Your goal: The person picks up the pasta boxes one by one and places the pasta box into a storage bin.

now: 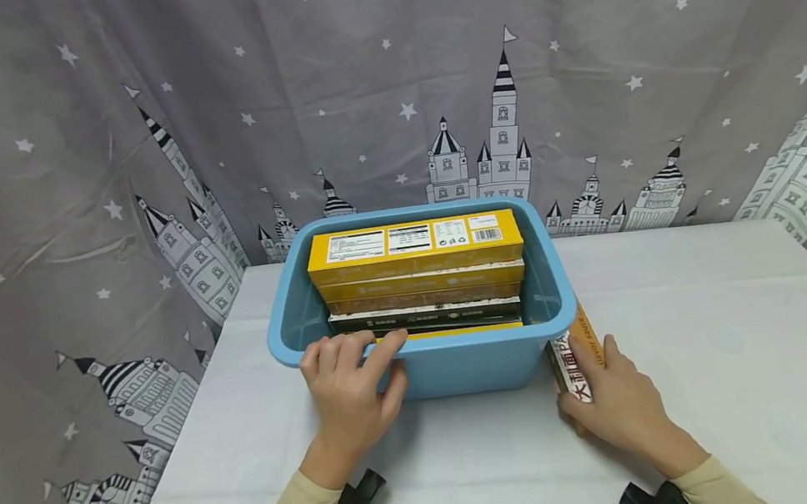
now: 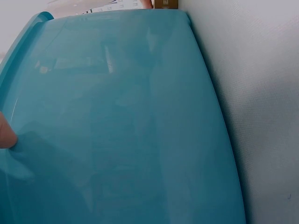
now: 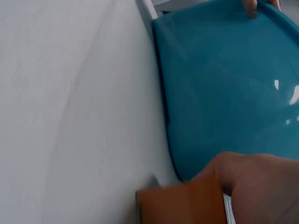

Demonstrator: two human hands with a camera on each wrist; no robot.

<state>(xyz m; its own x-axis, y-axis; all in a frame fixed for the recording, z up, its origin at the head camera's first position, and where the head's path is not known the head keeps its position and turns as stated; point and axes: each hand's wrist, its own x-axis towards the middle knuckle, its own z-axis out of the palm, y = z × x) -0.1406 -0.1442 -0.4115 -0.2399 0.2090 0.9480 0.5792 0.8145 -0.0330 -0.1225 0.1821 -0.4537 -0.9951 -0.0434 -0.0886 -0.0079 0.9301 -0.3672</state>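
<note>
A light blue plastic bin stands on the table, holding several boxes stacked inside. My left hand grips its near rim, fingers hooked over the edge and thumb against the outer wall. The left wrist view shows a fingertip on that wall. Beside the bin's right front corner, my right hand holds an orange and white box with dark red characters on its side. Its orange face fills the bottom of the right wrist view. The box's far end is hidden behind the bin.
Inside the bin a yellow box with white labels lies at the back, with brown and black boxes nearer the front. A white cloth covers the table. Behind it hangs a grey curtain printed with castles and stars.
</note>
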